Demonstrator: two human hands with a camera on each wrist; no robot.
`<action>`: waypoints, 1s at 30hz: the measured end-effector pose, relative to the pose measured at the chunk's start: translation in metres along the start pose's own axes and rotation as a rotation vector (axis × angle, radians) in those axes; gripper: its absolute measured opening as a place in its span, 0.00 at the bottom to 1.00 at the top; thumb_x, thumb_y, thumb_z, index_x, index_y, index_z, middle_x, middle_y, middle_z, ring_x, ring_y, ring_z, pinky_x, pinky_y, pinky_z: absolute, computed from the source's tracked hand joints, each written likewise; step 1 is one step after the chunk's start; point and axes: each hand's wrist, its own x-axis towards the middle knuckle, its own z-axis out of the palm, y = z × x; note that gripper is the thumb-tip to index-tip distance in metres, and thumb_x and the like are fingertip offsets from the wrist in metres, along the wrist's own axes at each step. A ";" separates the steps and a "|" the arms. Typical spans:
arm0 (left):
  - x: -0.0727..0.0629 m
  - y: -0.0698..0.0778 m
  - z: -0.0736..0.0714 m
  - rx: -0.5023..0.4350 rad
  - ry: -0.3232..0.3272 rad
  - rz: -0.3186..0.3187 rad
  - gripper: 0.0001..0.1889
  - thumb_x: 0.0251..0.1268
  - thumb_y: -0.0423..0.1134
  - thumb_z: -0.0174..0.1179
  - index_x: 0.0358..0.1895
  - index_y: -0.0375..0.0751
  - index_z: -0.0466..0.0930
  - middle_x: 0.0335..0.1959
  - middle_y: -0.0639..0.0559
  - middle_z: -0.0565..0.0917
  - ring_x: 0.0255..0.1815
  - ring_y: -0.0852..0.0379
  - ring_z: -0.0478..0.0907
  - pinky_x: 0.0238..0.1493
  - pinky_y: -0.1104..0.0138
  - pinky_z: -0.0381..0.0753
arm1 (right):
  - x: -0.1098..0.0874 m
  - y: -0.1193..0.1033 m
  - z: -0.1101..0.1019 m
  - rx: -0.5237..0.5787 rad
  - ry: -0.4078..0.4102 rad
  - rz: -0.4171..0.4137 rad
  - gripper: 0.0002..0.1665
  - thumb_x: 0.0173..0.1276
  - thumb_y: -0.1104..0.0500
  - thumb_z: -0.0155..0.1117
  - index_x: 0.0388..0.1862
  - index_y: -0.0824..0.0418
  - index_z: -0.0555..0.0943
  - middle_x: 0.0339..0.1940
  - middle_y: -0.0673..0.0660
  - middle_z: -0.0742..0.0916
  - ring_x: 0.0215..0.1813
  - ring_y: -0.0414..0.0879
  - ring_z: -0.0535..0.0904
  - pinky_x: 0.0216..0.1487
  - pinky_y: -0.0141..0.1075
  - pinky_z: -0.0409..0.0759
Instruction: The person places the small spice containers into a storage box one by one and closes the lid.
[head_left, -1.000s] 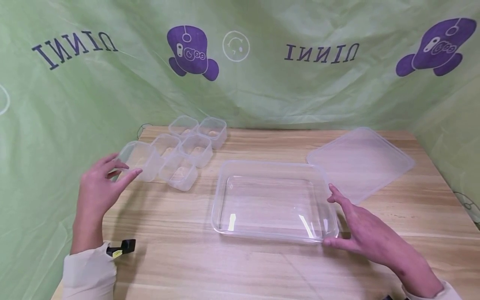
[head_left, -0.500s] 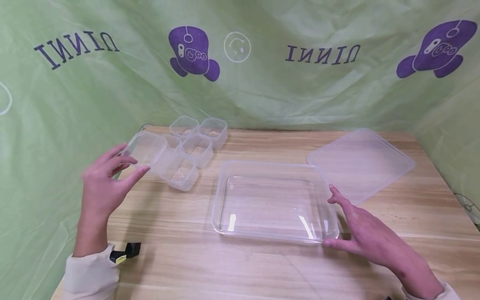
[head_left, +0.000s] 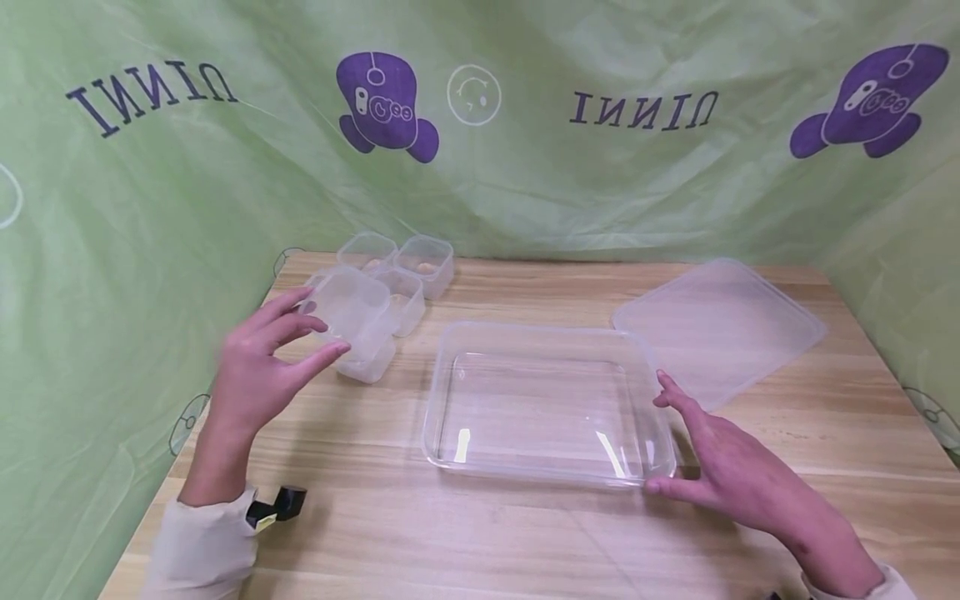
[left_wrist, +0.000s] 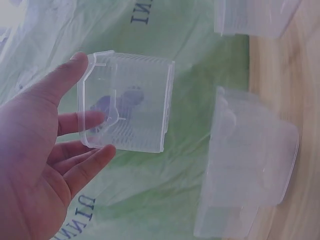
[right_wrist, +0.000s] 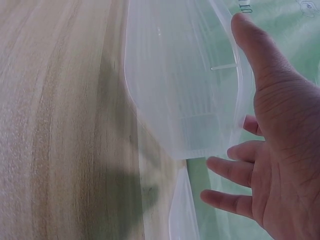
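My left hand [head_left: 258, 367] pinches a small clear plastic food container [left_wrist: 135, 105] by its rim, the thumb on one side and fingertips on the other. In the left wrist view it hangs in the air, apart from the others. From the head it overlaps several matching small containers [head_left: 425, 268] standing on the table. A large clear rectangular container [head_left: 525, 476] stands at the middle, its mouth up. My right hand [head_left: 738, 458] rests against its right end, thumb at the front corner and forefinger at the side rim, with the other fingers loosely extended in the right wrist view.
A flat translucent lid [head_left: 731, 321] lies at the back right, partly behind the large container. The wooden table [head_left: 420, 542] is enclosed by a green printed curtain [head_left: 525, 200] at the back and sides.
My left hand has lifted the small container off the table's left side and carried it to the right, over the other small ones. The right hand and large container have stayed put.
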 end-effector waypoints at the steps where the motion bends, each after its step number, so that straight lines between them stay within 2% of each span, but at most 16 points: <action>1: 0.001 0.002 0.002 0.001 -0.014 0.000 0.14 0.41 0.35 0.82 0.32 0.39 0.88 0.57 0.43 0.85 0.51 0.54 0.86 0.55 0.79 0.73 | 0.001 0.000 0.000 0.001 -0.001 0.000 0.71 0.56 0.36 0.80 0.84 0.61 0.48 0.69 0.56 0.76 0.55 0.53 0.82 0.52 0.55 0.79; 3: 0.002 0.006 0.007 -0.008 -0.037 0.002 0.14 0.41 0.37 0.82 0.33 0.39 0.88 0.57 0.42 0.85 0.55 0.44 0.84 0.57 0.79 0.71 | 0.001 0.000 -0.001 0.007 -0.003 0.000 0.69 0.56 0.36 0.80 0.83 0.61 0.51 0.71 0.57 0.75 0.58 0.55 0.82 0.53 0.56 0.79; 5: 0.003 0.010 0.012 -0.026 -0.062 0.002 0.15 0.41 0.36 0.83 0.33 0.39 0.88 0.57 0.41 0.85 0.60 0.41 0.81 0.59 0.78 0.70 | 0.002 0.000 -0.001 0.010 -0.006 0.002 0.67 0.57 0.36 0.80 0.82 0.61 0.52 0.71 0.58 0.75 0.58 0.55 0.82 0.53 0.56 0.79; 9: 0.004 0.016 0.022 -0.054 -0.106 0.026 0.16 0.39 0.35 0.84 0.34 0.39 0.88 0.59 0.41 0.84 0.56 0.40 0.83 0.60 0.79 0.70 | 0.001 0.000 -0.001 0.014 -0.012 0.013 0.66 0.57 0.35 0.79 0.82 0.60 0.53 0.72 0.58 0.74 0.58 0.56 0.82 0.54 0.57 0.79; 12: 0.004 0.019 0.029 -0.090 -0.125 0.056 0.17 0.38 0.33 0.84 0.34 0.39 0.88 0.59 0.42 0.84 0.52 0.41 0.85 0.60 0.78 0.72 | 0.000 -0.001 -0.001 0.018 -0.023 0.018 0.63 0.57 0.35 0.79 0.80 0.60 0.55 0.78 0.61 0.68 0.61 0.57 0.81 0.54 0.56 0.78; 15: 0.004 0.021 0.037 -0.126 -0.139 0.094 0.17 0.38 0.33 0.84 0.34 0.40 0.88 0.59 0.41 0.84 0.52 0.41 0.85 0.61 0.75 0.73 | 0.000 -0.002 -0.001 0.026 -0.031 0.025 0.60 0.58 0.36 0.78 0.77 0.59 0.58 0.82 0.62 0.63 0.63 0.59 0.80 0.55 0.57 0.77; 23: 0.006 0.028 0.060 -0.146 -0.198 0.142 0.18 0.40 0.39 0.85 0.34 0.39 0.86 0.61 0.41 0.83 0.56 0.44 0.84 0.62 0.70 0.75 | 0.003 0.000 -0.001 0.051 -0.028 0.042 0.63 0.58 0.35 0.78 0.79 0.60 0.55 0.73 0.63 0.75 0.63 0.62 0.79 0.55 0.60 0.78; 30: 0.010 0.037 0.077 -0.186 -0.266 0.191 0.20 0.41 0.42 0.86 0.35 0.39 0.86 0.64 0.43 0.81 0.57 0.45 0.83 0.59 0.59 0.80 | 0.000 -0.002 -0.001 0.062 -0.032 0.055 0.73 0.56 0.36 0.80 0.86 0.57 0.44 0.67 0.57 0.78 0.62 0.59 0.82 0.50 0.58 0.81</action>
